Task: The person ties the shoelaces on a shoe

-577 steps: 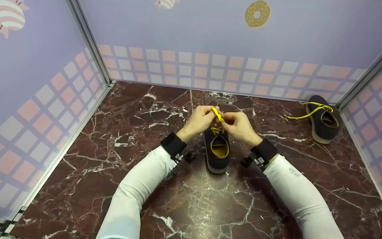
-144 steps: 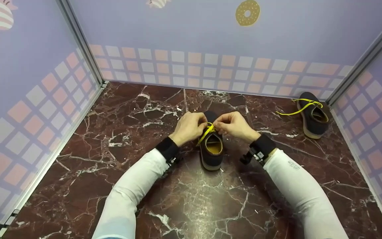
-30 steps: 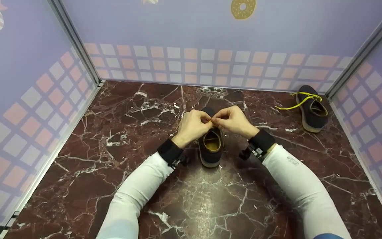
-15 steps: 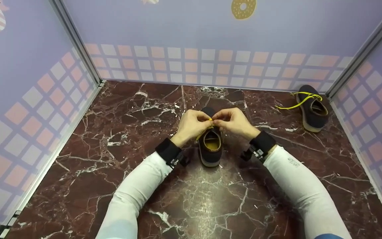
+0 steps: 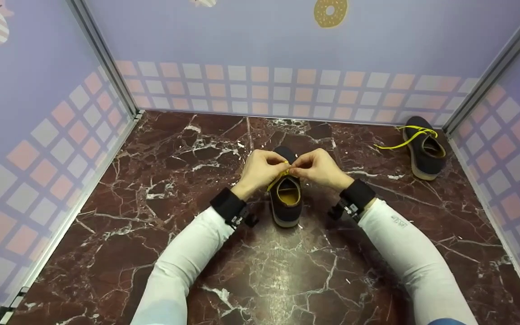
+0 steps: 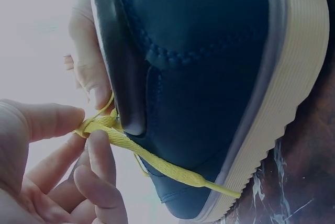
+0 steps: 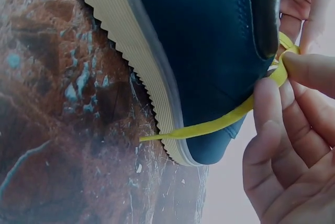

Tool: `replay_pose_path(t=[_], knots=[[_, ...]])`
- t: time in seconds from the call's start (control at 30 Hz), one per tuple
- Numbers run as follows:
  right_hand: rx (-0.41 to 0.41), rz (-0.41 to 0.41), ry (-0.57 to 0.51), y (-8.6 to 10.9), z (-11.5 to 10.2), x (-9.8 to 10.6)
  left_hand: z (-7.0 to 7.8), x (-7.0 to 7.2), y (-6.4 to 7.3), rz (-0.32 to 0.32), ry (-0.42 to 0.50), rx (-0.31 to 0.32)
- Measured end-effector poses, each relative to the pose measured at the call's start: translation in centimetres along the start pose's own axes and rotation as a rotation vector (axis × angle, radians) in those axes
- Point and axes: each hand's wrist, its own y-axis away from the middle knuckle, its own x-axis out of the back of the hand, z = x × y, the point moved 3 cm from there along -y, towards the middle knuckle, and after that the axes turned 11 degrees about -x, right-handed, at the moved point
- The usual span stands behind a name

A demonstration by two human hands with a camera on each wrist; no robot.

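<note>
A dark shoe (image 5: pixel 285 213) with a yellow lining stands on the floor before me, toe toward the back wall. Over its tongue, my left hand (image 5: pixel 262 172) pinches the yellow shoelace (image 6: pixel 167 167) between thumb and index finger. From the other side my right hand (image 5: pixel 321 169) pinches the lace too, its fingertips almost meeting the left ones. In the left wrist view the lace is bunched into a loop at the fingertips, and one end trails down the shoe's side. Another lace end (image 7: pixel 220 123) hangs across the opposite side, past the pale ridged sole (image 7: pixel 152 85).
A matching dark shoe (image 5: pixel 427 153) stands by the right back corner, its yellow lace (image 5: pixel 397 146) trailing leftward onto the floor. Panel walls (image 5: pixel 260 45) with printed squares enclose the reddish marbled floor (image 5: pixel 188 194) at the back and both sides.
Earliest, both hands held the lace raised above the shoe; later they came down close to the tongue. Over the last second the fingertips shifted slightly, uncovering more yellow lace.
</note>
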Motion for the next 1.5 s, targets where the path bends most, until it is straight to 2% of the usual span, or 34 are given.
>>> replay_pose_path(t=[0.27,0.43,0.93,1.13,1.3,1.37,1.5], knots=[[0.016,0.016,0.002,-0.1,0.2,-0.1,0.2,0.0,0.0,-0.013,0.045,0.019],[0.042,0.038,0.025,-0.2,-0.1,0.0,0.4,0.0,-0.1,-0.027,0.057,0.005],[0.138,0.086,0.053,-0.3,-0.5,-0.8,0.6,0.6,-0.2,-0.059,-0.013,-0.074],[0.235,0.147,0.18,-0.3,-0.8,-1.3,0.7,0.7,-0.1,-0.054,-0.05,-0.088],[0.262,0.176,0.299,-0.5,-1.0,-1.8,0.3,0.8,-0.1,-0.054,-0.034,-0.114],[0.266,0.177,0.322,-0.6,-1.0,-2.0,0.0,0.9,-0.1,-0.056,-0.018,-0.115],[0.272,0.166,0.299,-0.9,-1.0,-2.4,-0.3,1.1,0.1,-0.053,0.013,-0.096]])
